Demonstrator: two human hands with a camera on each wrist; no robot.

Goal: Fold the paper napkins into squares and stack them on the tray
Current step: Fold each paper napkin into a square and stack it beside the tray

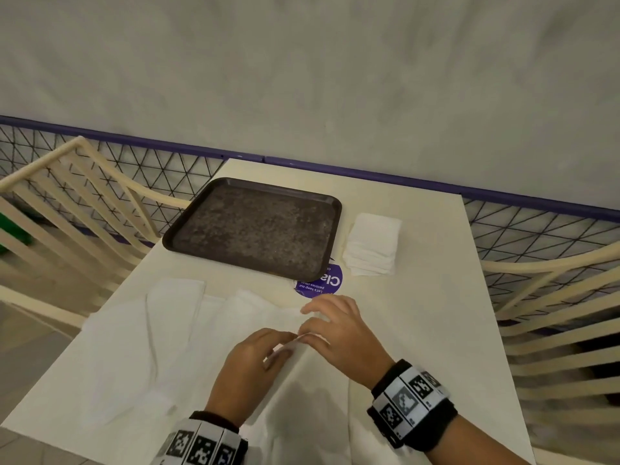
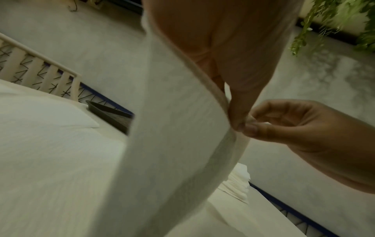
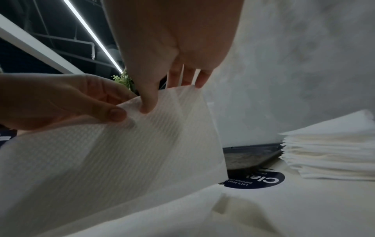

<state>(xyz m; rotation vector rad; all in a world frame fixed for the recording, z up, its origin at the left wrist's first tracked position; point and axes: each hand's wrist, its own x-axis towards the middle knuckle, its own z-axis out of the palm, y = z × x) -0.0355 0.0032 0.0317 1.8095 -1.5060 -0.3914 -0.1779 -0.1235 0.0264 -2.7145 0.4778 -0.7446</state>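
A white paper napkin [image 1: 288,347] is lifted off the table near its front edge, and both hands pinch its top edge. My left hand [image 1: 255,360] holds that napkin [image 3: 129,144] between thumb and fingers. My right hand [image 1: 335,327] pinches the same edge [image 2: 182,128] right beside it. Other unfolded napkins [image 1: 134,347] lie spread flat on the table to the left. The dark brown tray [image 1: 255,226] sits bare at the back of the table. A stack of folded napkins [image 1: 372,245] stands to the right of the tray.
A round purple sticker [image 1: 322,283] lies on the cream table [image 1: 419,313] between tray and hands. Cream slatted chairs [image 1: 67,203] flank the table on both sides. A black wire fence with a purple rail [image 1: 536,199] and a grey wall stand behind.
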